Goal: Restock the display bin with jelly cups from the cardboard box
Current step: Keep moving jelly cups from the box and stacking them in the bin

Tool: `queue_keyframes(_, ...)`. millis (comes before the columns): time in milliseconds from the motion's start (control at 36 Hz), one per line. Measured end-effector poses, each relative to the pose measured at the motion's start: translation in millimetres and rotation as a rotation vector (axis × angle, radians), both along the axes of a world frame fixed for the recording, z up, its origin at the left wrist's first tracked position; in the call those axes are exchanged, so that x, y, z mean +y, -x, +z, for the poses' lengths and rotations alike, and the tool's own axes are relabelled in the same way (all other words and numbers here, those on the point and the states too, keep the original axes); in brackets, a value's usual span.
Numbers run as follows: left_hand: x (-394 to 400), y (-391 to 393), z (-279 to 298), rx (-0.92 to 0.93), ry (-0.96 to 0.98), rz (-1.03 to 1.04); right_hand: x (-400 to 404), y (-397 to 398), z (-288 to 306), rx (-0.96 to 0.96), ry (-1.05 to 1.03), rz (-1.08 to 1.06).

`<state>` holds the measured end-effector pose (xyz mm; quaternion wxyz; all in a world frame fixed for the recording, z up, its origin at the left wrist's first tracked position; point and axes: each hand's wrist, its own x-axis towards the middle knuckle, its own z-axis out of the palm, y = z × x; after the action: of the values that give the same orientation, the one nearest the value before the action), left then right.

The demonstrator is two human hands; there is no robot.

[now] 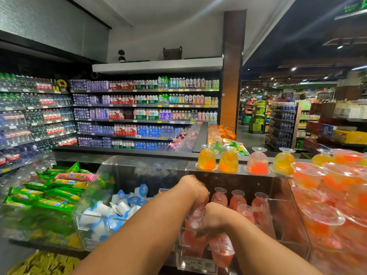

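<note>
Both hands reach into the clear display bin [286,217]. The left hand [195,190] and the right hand [215,220] each curl around pink jelly cups [238,200], goblet-shaped with clear bases, standing inverted in rows.

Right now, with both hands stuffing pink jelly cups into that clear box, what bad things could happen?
1. The right hand grips a pink jelly cup right at the front wall of the display bin; it might slip and drop outside.
2. The left hand reaches among the standing pink cups, so it could knock some over.
3. The orange cups sit upside down on the narrow ledge above; a bump might topple them.
</note>
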<state>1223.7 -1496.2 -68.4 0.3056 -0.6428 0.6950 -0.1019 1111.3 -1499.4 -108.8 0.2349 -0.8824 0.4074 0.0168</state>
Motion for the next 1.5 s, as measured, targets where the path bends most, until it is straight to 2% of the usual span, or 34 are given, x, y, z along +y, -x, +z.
queue_keyframes(194,-7.3,1.4,0.6,0.033,-0.047,0.094,-0.1,5.7,3.8,0.010,0.018,0.023)
queue_keyframes(361,-2.3,6.7,4.1,-0.032,-0.060,0.081,0.4,6.4,6.6,0.016,0.021,0.003)
queue_keyframes(528,27.2,4.9,43.6,0.020,0.047,0.012,0.7,16.4,32.6,0.053,0.050,-0.049)
queue_keyframes(667,71.8,-4.7,60.1,0.080,0.244,-0.026,18.2,28.6,54.2,0.002,0.257,-0.029)
queue_keyframes(778,117.4,-19.2,64.2,0.083,0.310,0.064,34.4,46.7,62.5,-0.017,0.381,-0.030)
queue_keyframes(944,205.3,-33.5,72.4,0.163,0.414,0.256,86.6,63.2,72.0,-0.052,0.462,-0.055)
queue_keyframes(1083,306.9,-54.1,57.1,0.209,0.523,0.416,162.7,23.3,70.5,-0.125,0.491,0.020)
queue_keyframes(1222,430.6,-89.9,33.4,0.249,0.543,0.662,259.4,-44.5,43.7,-0.120,0.550,0.192)
queue_keyframes(1333,532.4,-116.7,15.5,0.270,0.537,0.872,341.4,-96.3,25.0,-0.130,0.469,0.355)
queue_keyframes(1500,660.6,-123.6,-6.0,0.257,0.635,1.149,454.5,-159.0,7.1,-0.147,0.396,0.609)
